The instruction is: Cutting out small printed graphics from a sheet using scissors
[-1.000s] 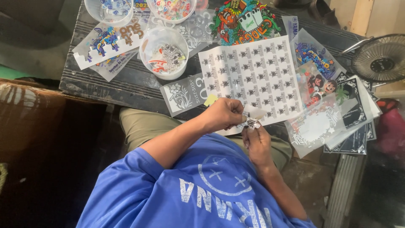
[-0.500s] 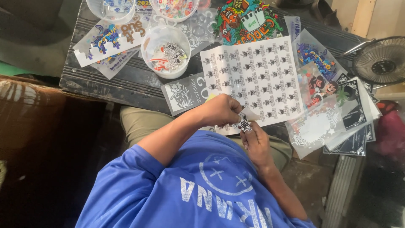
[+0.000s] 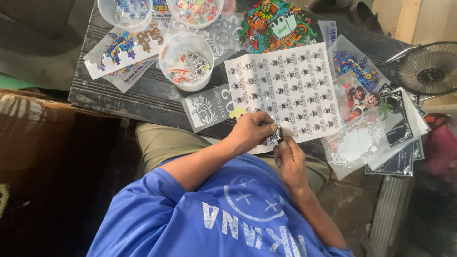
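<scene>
My left hand (image 3: pixel 251 131) and my right hand (image 3: pixel 289 161) meet at the near edge of the dark table (image 3: pixel 119 97), above my lap. Between their fingertips they pinch a small black-and-white cut-out sticker (image 3: pixel 274 138). Just beyond the hands lies a white sheet (image 3: pixel 285 90) printed with rows of several small matching stickers. Its near edge is partly hidden by my left hand. A grey floral sticker sheet (image 3: pixel 205 110) lies left of the hands.
A clear round tub (image 3: pixel 186 62) of small stickers stands at the back left, with two more tubs (image 3: pixel 124 10) behind it. Colourful sticker sheets (image 3: pixel 276 24) cover the far side, and a stack of sheets (image 3: pixel 381 128) overhangs the right. A small fan (image 3: pixel 431 69) sits at far right.
Both hands have kept hold of the small sticker and shifted slightly left. The fingers work at it; the sheet on the table has stayed in place.
</scene>
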